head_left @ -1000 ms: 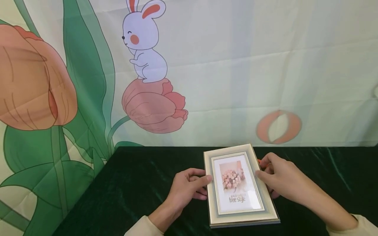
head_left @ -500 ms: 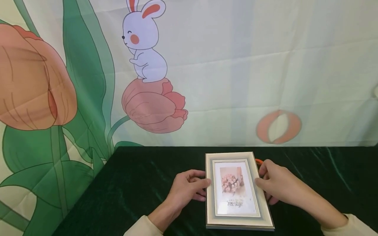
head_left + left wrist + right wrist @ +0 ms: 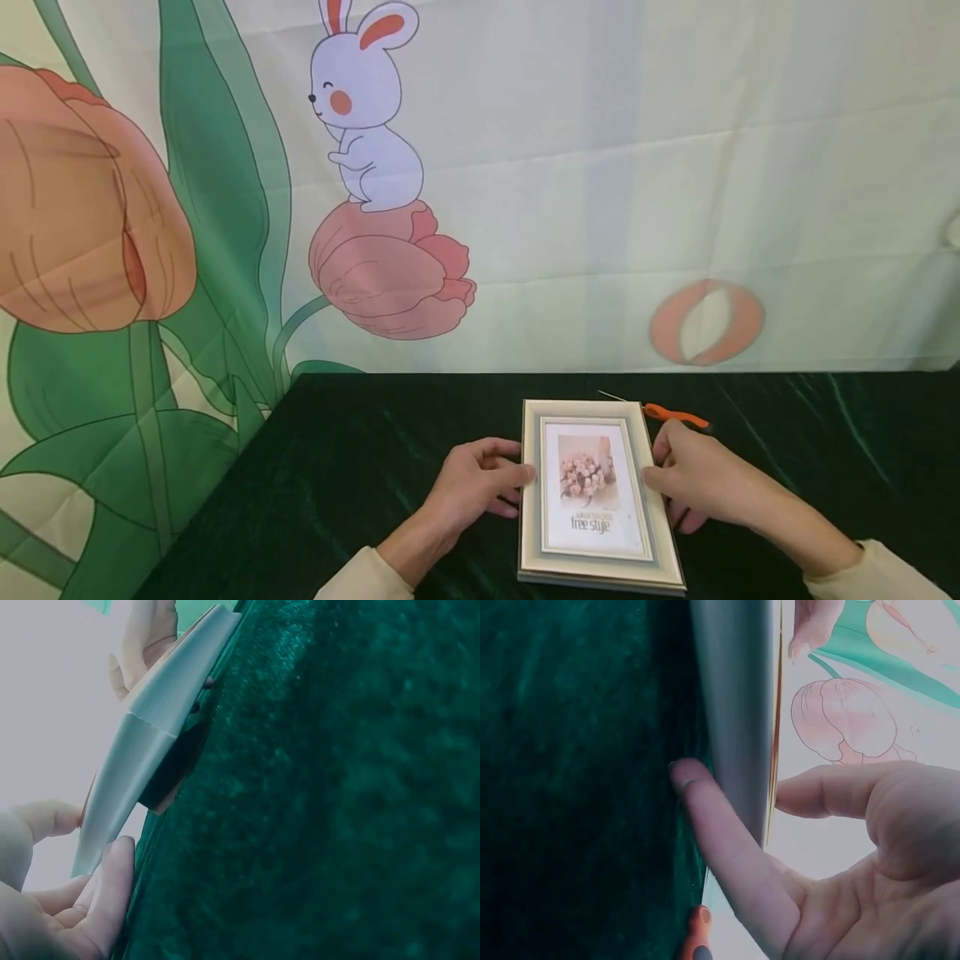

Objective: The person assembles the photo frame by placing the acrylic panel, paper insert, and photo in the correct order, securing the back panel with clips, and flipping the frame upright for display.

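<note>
A cream and grey picture frame (image 3: 531,500), with a pink bouquet print behind its pane, is held between both hands. My left hand (image 3: 476,483) grips its left edge, thumb on the front and fingers beneath. On the opposite edge, my right hand (image 3: 701,475) pinches it the same way. The left wrist view shows the frame's side (image 3: 124,776) tilted over the cloth, with a dark piece (image 3: 169,776) sticking out from its back. Beyond the right hand lies a tool with an orange handle (image 3: 677,415) and a thin metal shaft, seemingly a screwdriver, partly hidden behind the frame.
Dark green velvet cloth (image 3: 360,483) covers the table. Behind its far edge hangs a pale backdrop (image 3: 562,208) printed with a rabbit and tulips.
The picture frame has come nearer to me and turned straighter, its top edge lower in view. My right hand has moved along with it, and the orange-handled tool has come into sight.
</note>
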The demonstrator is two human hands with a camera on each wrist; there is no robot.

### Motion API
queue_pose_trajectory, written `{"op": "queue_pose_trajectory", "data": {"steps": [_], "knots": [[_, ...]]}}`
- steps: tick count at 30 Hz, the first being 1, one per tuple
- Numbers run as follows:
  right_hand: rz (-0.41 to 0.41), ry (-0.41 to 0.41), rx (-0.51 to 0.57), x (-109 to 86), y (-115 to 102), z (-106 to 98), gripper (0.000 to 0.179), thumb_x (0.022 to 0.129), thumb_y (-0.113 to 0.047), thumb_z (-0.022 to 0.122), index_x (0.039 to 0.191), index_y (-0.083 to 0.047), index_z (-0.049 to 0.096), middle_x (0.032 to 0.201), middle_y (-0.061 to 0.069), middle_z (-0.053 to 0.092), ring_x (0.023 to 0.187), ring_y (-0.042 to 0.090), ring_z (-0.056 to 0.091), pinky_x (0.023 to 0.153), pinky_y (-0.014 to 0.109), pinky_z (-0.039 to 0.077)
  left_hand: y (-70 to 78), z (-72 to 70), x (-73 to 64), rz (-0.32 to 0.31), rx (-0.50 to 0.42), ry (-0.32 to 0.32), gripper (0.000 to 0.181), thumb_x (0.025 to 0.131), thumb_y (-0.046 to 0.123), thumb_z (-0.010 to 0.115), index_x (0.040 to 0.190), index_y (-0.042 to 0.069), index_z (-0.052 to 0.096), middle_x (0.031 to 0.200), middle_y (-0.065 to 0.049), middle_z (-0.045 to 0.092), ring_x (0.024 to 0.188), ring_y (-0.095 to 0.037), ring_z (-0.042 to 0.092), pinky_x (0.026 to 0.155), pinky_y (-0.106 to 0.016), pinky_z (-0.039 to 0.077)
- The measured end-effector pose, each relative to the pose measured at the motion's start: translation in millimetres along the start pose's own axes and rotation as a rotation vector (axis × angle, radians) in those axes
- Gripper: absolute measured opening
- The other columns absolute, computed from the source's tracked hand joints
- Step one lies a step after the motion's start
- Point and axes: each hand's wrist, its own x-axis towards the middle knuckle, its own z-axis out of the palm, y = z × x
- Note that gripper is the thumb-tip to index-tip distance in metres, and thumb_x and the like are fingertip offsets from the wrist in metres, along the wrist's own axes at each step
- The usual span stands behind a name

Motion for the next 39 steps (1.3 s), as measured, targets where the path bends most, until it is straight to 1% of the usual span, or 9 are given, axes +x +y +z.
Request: {"op": "queue_pose_trajectory", "data": {"steps": [11, 19, 23, 28, 33, 39], "knots": [[0.009, -0.01, -0.043, 2.9, 0, 1, 0.019, 0.099, -0.011, 0.066, 0.106, -0.001, 0.052, 0.086, 0.009, 0.065, 0.064, 0.024, 0.068, 0.054, 0.04, 0.061, -7.7, -1.1, 5.5, -0.012, 0.047, 0.001, 0.048, 0.095, 0.019, 0.079, 0.136, -0.003, 0.065, 0.097, -0.007, 0.073, 0.077, -0.021, 0.073, 0.067, -0.039, 0.064], [0.036, -0.007, -0.072, 5.3, 3, 3, 0.019, 0.098, -0.013, 0.069, 0.103, -0.003, 0.053, 0.079, 0.011, 0.062, 0.064, 0.022, 0.063, 0.053, 0.038, 0.06, -7.0, -0.7, 5.0, -0.011, 0.059, -0.004, 0.047, 0.094, 0.017, 0.08, 0.135, -0.004, 0.066, 0.097, -0.009, 0.07, 0.077, -0.021, 0.074, 0.066, -0.038, 0.064], [0.052, -0.004, -0.083, 7.0, 5, 4, 0.019, 0.098, -0.014, 0.07, 0.103, -0.004, 0.054, 0.076, 0.012, 0.06, 0.063, 0.022, 0.06, 0.053, 0.037, 0.059, -6.7, -0.2, 4.8, 0.007, 0.074, -0.004, 0.047, 0.095, 0.017, 0.08, 0.134, -0.005, 0.067, 0.096, -0.008, 0.071, 0.076, -0.02, 0.074, 0.064, -0.037, 0.064], [0.052, -0.006, -0.081, 7.5, 8, 5, 0.02, 0.098, -0.014, 0.07, 0.102, -0.004, 0.053, 0.075, 0.012, 0.06, 0.063, 0.022, 0.059, 0.053, 0.037, 0.058, -7.5, 1.2, 3.5, 0.026, 0.1, 0.013, 0.045, 0.094, 0.017, 0.08, 0.132, -0.005, 0.069, 0.094, -0.007, 0.072, 0.074, -0.019, 0.073, 0.061, -0.036, 0.063], [0.054, -0.014, -0.074, 6.7, 10, 6, 0.02, 0.099, -0.014, 0.07, 0.101, -0.005, 0.053, 0.076, 0.012, 0.06, 0.064, 0.022, 0.059, 0.053, 0.037, 0.058, -9.1, 2.6, 2.0, 0.036, 0.139, 0.034, 0.043, 0.093, 0.016, 0.083, 0.129, -0.002, 0.071, 0.09, -0.006, 0.071, 0.07, -0.019, 0.072, 0.058, -0.036, 0.063], [0.053, -0.011, -0.076, 6.9, 10, 7, 0.02, 0.099, -0.014, 0.071, 0.101, -0.005, 0.053, 0.076, 0.012, 0.059, 0.065, 0.022, 0.059, 0.053, 0.037, 0.058, -10.1, 3.0, 3.1, 0.037, 0.181, 0.044, 0.04, 0.091, 0.015, 0.084, 0.127, -0.001, 0.072, 0.087, -0.005, 0.07, 0.068, -0.018, 0.071, 0.056, -0.036, 0.062]]}}
